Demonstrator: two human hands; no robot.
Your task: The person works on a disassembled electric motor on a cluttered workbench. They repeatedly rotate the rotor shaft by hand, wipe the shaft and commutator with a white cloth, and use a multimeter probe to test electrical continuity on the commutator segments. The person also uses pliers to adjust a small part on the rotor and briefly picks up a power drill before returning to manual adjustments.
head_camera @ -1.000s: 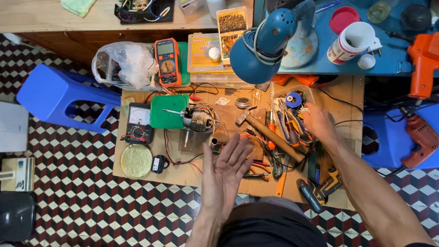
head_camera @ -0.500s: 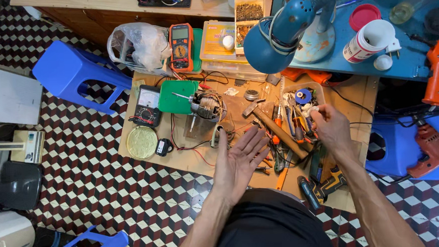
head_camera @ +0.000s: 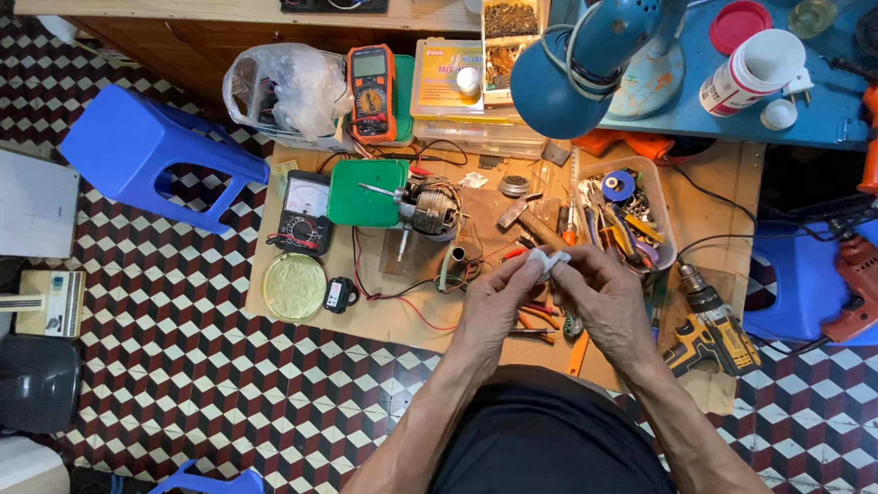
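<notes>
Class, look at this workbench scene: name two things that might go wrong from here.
1. The small white piece pinched between the left hand and right hand might drop into the cluttered red-handled pliers below.
2. A sleeve or elbow may snag the loose red wires near the small electric motor.

I see an orange multimeter (head_camera: 372, 90) at the board's far edge, its small grey screen near the top. Right of it lies a flat clear box (head_camera: 447, 79) with a yellow and pink label. A black meter (head_camera: 302, 212) with a pale dial window lies on the board's left. On the blue table, a white jar (head_camera: 750, 72) lies tipped, carrying a printed label.
</notes>
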